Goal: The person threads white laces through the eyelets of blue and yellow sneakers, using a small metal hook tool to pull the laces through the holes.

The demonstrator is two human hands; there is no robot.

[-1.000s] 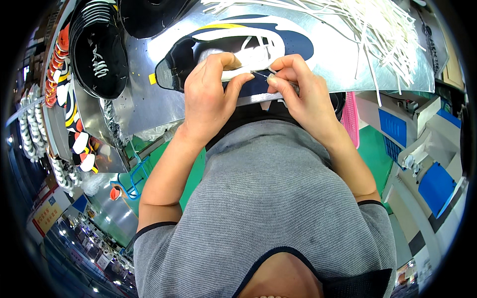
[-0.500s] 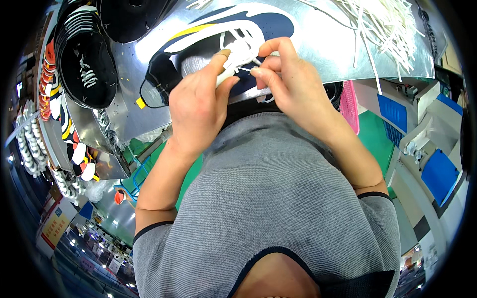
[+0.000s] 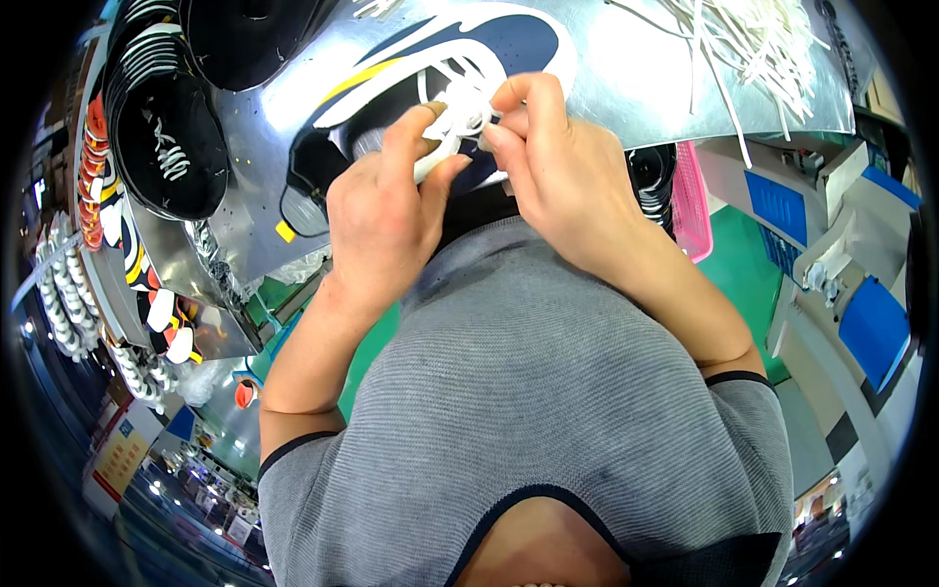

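Note:
A shoe upper (image 3: 523, 44) in navy, white and yellow lies on the metal table in front of me, its black heel part to the left. My left hand (image 3: 381, 210) is closed on the white edge of its lacing area, thumb below and fingers above. White shoelace (image 3: 468, 115) loops across the opening beside those fingers. With thumb and forefinger pinched, my right hand (image 3: 567, 181) grips the lace at the right side of the loops. The lace's tip is hidden by the fingers.
A heap of loose white laces (image 3: 748, 54) covers the table's right end. Stacked black shoe uppers (image 3: 171, 137) stand at the left of the metal table (image 3: 264, 157). Beyond them hang orange and white pieces (image 3: 93, 171). A pink basket (image 3: 693, 210) sits below the table's right edge.
My right hand has moved slightly left, nearer the lacing, and the lace that stretched between the hands now curls in a loop. The left hand keeps its hold.

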